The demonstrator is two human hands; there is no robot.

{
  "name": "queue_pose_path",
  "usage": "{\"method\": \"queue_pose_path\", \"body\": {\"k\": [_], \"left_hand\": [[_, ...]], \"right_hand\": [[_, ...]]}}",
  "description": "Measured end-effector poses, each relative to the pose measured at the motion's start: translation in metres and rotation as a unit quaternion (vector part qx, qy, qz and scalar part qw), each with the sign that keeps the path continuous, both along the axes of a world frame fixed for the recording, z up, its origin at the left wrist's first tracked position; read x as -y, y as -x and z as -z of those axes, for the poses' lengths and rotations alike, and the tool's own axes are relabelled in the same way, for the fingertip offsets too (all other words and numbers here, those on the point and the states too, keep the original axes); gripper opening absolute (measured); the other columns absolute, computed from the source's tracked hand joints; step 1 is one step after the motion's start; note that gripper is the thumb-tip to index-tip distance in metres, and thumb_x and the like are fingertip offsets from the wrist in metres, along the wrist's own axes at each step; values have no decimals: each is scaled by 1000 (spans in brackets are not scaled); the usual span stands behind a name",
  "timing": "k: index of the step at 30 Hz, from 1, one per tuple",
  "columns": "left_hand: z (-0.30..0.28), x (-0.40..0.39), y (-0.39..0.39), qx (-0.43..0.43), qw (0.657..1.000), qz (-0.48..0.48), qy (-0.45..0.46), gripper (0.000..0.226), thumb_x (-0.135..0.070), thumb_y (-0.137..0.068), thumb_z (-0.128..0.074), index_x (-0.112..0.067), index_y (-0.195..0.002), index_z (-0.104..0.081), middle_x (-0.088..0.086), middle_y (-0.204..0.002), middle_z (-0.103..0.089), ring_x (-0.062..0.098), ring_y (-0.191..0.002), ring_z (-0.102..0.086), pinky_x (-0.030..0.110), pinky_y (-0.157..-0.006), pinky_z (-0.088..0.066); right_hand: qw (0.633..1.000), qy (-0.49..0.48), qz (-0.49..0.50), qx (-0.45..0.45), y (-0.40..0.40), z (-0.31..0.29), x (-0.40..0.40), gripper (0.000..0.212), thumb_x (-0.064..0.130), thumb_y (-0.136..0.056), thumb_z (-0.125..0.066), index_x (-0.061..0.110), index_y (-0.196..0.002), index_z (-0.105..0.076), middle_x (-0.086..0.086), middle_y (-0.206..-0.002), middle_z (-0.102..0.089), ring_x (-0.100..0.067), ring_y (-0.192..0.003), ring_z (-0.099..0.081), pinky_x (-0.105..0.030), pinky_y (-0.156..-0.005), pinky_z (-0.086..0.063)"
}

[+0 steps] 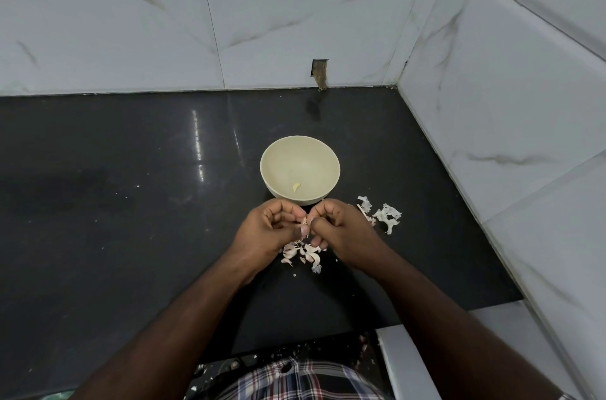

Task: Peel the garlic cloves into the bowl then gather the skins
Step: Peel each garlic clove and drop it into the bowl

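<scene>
The left hand (pixel 269 229) & right hand (pixel 341 232) meet just in front of the round cream bowl (pixel 272 150), fingers curled in tight, both pinching one small pale garlic clove (pixel 304 221) w/ pinkish skin, mostly hidden. One peeled, yellowish curved clove (pixel 296 187) lies inside the bowl near its front wall. Unpeeled pink-white cloves (pixel 306 253) sit on the shiny black counter (pixel 114 203) under the hands, & thin white papery skins (pixel 385 214) lie just right of the right hand.

A glossy black surface (pixel 114 203) meets white marble-veined wall tiles (pixel 131 22) in a corner. Light glints off the surface. A small notch (pixel 319 73) breaks the back wall's base.
</scene>
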State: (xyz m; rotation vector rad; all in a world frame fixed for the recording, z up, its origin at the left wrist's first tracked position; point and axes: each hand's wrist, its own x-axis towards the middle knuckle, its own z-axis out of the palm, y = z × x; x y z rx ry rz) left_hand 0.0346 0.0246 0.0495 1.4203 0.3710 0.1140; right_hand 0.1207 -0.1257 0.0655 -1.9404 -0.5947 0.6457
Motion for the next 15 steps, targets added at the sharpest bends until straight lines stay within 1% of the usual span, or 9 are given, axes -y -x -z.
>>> {"method": "queue_pose_path", "body": {"k": [2, 4, 6, 8, 10, 13, 15], "left_hand": [[1, 1, 1, 0, 1000, 0, 5, 17, 4, -82, -75, -7, -94, -69, 9, -83, -71, 15, -75, -67, 26, -71, -56], [0, 2, 1, 0, 1000, -7, 26, 13, 4, -87, -70, -7, -95, -67, 11, -84, -73, 16, -77, -69, 25, -70, -56], [0, 1, 1, 3, 999, -15, 48, 11, 3, -90, -66, -6, -96, -66, 16, -90, -75, 18, -79, -70, 26, -72, -58], [0, -1, 2, 7, 998, -20, 63, 9, 1, -91, -65, -6, -97, -65, 17, -92, -75, 19, -79, -70, 26, -72, -58], [0, -2, 3, 5, 997, -19, 73, 8, -1, -92, -64, -4, -98, -64, 17, -91, -75, 18, -77, -69, 25, -70, -57], [0, -1, 4, 4, 998, -16, 60, 7, -2, -93, -64, -5, -100, -64, 15, -88, -73, 18, -76, -68, 25, -67, -56], [2, 0, 4, 4, 999, -20, 34, 8, -2, -93, -64, -8, -99, -67, 12, -83, -70, 18, -75, -67, 27, -68, -56]], "right_hand": [[1000, 2, 7, -3, -1, 2, 0, 13, 16, -87, -55, 22, -80, -65, -9, -70, -71, -36, -72, -68, -46, -66, -55], [1000, 6, 23, -7, -3, 3, 2, 15, 15, -88, -55, 24, -80, -64, -5, -68, -70, -32, -69, -68, -45, -67, -55], [999, 13, 46, -9, -7, 4, 6, 15, 16, -87, -54, 26, -80, -64, -2, -68, -69, -33, -71, -70, -45, -68, -55], [997, 25, 68, -2, -12, 4, 13, 12, 18, -88, -56, 25, -83, -64, -2, -69, -70, -33, -74, -70, -46, -70, -56], [995, 47, 78, 29, -18, 3, 20, 9, 18, -88, -62, 23, -82, -66, -1, -69, -71, -25, -70, -70, -45, -72, -57], [988, 83, 94, 91, -22, -1, 27, 8, 15, -84, -70, 21, -80, -70, 3, -72, -73, -12, -66, -68, -37, -70, -58], [982, 102, 106, 116, -24, -3, 31, 14, 11, -84, -68, 23, -79, -72, 5, -74, -73, -8, -65, -67, -33, -67, -57]]}}
